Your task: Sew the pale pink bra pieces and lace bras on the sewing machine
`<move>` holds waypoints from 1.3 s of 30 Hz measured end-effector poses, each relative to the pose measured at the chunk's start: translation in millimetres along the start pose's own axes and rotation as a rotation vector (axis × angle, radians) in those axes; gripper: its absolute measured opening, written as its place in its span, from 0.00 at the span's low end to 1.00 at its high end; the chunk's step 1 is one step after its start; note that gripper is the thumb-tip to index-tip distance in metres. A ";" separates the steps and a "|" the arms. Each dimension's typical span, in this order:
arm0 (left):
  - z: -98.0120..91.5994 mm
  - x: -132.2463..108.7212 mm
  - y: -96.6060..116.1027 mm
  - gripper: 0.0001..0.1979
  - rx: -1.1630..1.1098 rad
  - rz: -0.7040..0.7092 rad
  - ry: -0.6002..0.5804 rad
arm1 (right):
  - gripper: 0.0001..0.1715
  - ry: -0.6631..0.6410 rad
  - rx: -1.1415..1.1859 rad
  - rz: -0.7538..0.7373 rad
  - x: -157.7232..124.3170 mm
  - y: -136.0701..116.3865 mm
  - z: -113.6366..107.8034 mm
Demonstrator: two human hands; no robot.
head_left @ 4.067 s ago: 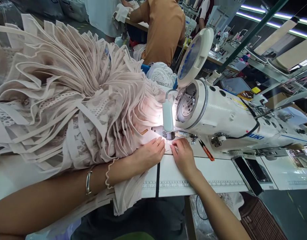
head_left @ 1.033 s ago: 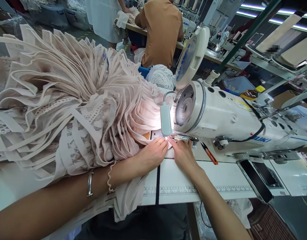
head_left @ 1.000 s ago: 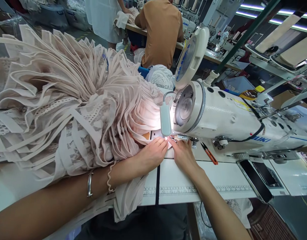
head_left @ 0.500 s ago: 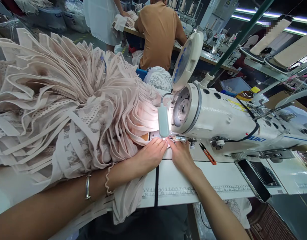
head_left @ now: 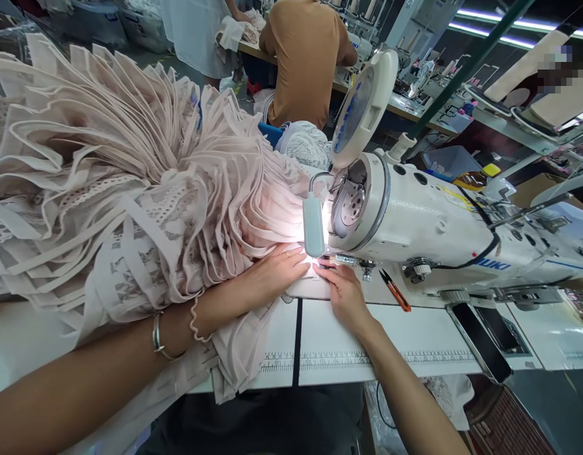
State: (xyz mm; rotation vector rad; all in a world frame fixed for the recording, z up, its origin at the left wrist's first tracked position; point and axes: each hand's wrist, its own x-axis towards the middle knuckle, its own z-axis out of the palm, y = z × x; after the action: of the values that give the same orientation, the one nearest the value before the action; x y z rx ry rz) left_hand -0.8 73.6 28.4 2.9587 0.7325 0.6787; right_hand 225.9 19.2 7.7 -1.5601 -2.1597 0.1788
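Observation:
Under the lit head of a white sewing machine, both my hands are at the pale pink fabric by the needle area. My left hand lies flat on it with the fingers stretched out, palm down. From the other side, my right hand has its fingers drawn together at the fabric's edge, close to the presser foot. A small lamp hides the needle. A large heap of pale pink lace-trimmed garments is piled beside and behind my left arm.
Orange-handled thread snips lie right of my right hand. A phone rests near the table's front edge, behind a printed ruler strip. Thread cones stand upper right. A person in a brown shirt sits ahead.
My left hand has slid left and flattened out, its fingers spreading on the fabric. My right hand stays by the presser foot, now a little apart from the left. The machine's handwheel-like front disc has turned.

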 end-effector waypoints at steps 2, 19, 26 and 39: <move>1.1 0.8 -0.4 0.10 -0.002 -0.019 0.012 | 0.32 -0.008 0.002 -0.048 -0.6 -2.1 -1.5; 12.2 2.0 0.2 0.10 -0.070 -0.130 -0.059 | 0.20 0.056 -0.030 -0.061 -2.6 -4.8 -4.0; 8.2 1.5 3.2 0.11 -0.090 -0.034 -0.016 | 0.14 0.177 -0.138 -0.148 -1.5 -13.2 -3.8; 17.5 5.4 7.3 0.09 -0.038 -0.135 -0.050 | 0.14 0.215 0.014 -0.017 -1.0 -11.9 -4.6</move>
State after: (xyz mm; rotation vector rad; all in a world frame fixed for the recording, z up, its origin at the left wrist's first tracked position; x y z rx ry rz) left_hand 14.0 70.9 15.6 2.8493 0.8942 0.6002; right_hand 217.9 13.4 15.7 -1.4803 -1.9993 0.0192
